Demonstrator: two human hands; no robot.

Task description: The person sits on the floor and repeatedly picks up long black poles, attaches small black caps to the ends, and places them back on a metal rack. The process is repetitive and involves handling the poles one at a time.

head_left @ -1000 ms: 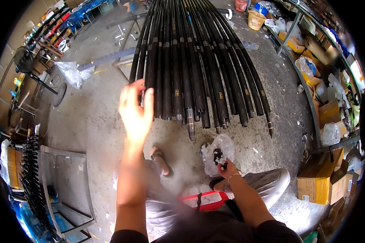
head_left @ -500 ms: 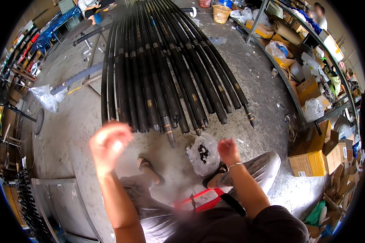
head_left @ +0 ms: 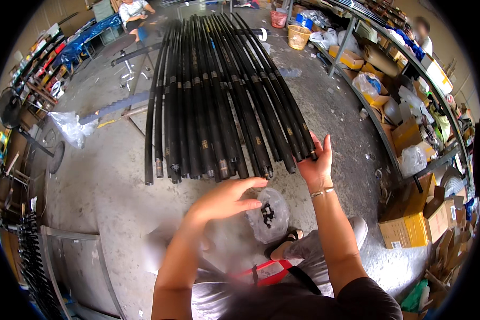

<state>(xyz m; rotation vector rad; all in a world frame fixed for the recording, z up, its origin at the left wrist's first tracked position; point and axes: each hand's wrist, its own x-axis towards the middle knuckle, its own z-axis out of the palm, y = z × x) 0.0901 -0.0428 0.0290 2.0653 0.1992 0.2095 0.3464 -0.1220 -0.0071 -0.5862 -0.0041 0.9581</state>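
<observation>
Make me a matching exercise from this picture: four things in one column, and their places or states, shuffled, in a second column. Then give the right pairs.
Things:
1. right hand
2. left hand
3. clear plastic bag
4. yellow basket

Places or states:
A. far off on the floor, by the shelving
B. on the floor, holding small dark parts
C. at the end of the rightmost black rod
D. hovering flat, fingers out, over the bag

Pairs: 1-C, 2-D, 3-B, 4-A

head-worn fisheye, looking steeply down, close above hands
</observation>
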